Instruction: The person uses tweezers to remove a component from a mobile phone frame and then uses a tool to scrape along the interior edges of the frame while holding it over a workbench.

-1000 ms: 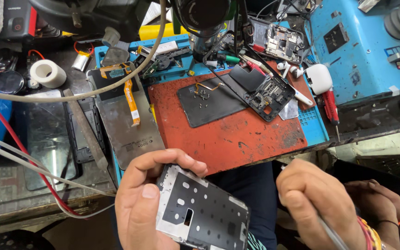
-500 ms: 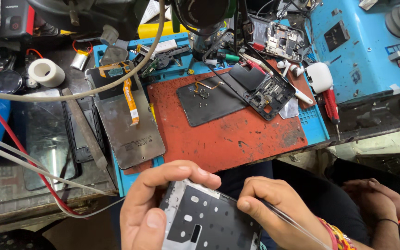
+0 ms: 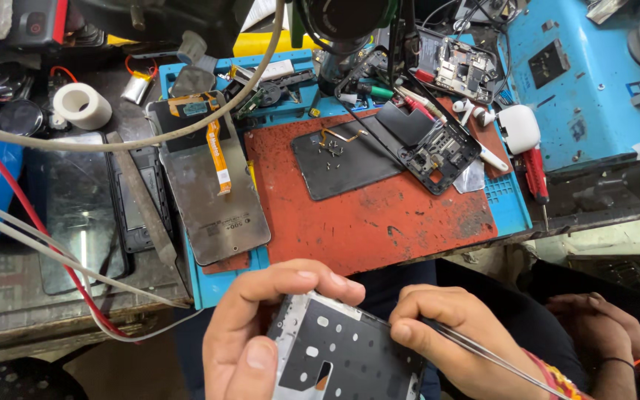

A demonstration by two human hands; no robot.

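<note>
Left hand [image 3: 250, 337] is wrapped around a phone frame [image 3: 342, 355], thumb on its face, holding it low over the lap, just in front of the red work mat [image 3: 379, 215]. Right hand [image 3: 457, 337] pinches thin tweezers [image 3: 483, 355], tip touching the frame's edge.
</note>
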